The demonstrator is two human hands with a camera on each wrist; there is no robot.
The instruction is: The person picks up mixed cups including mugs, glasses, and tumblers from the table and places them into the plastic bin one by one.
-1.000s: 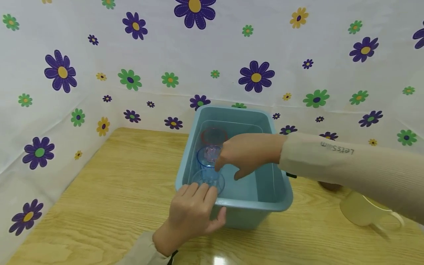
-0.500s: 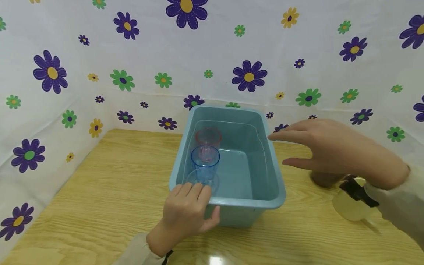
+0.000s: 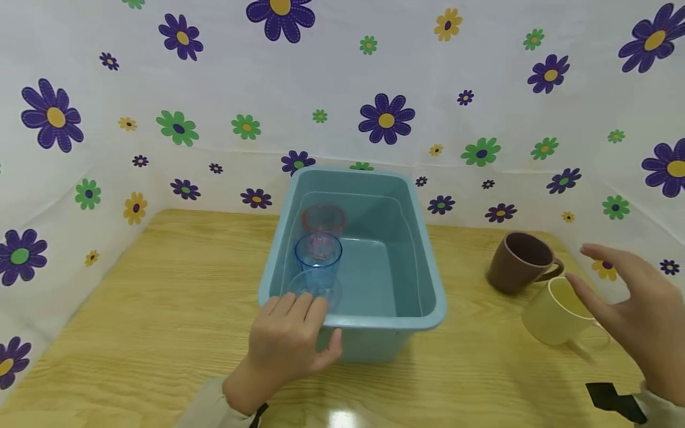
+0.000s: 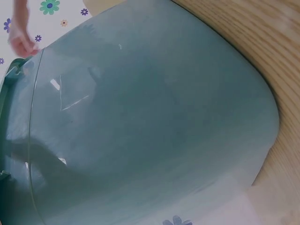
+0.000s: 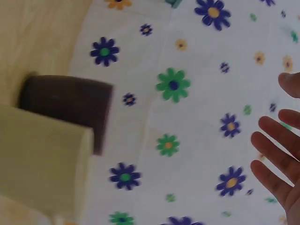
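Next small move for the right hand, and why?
Probably close the right hand on the yellow mug: its thumb and fingers are spread right beside it, holding nothing. The mug appears nearer than the brown mug. The left hand holds the rim of the bin, whose right side has room beside the blue cup.

a pale wood-grain tabletop (image 3: 176, 285) spreads across the near part of the scene, a bright spot of glare (image 3: 341, 419) at its near middle. along the far side, left and right hangs a white sheet (image 3: 214, 71) printed with purple, green and yellow daisies (image 3: 386, 120), faintly creased low on the far side.
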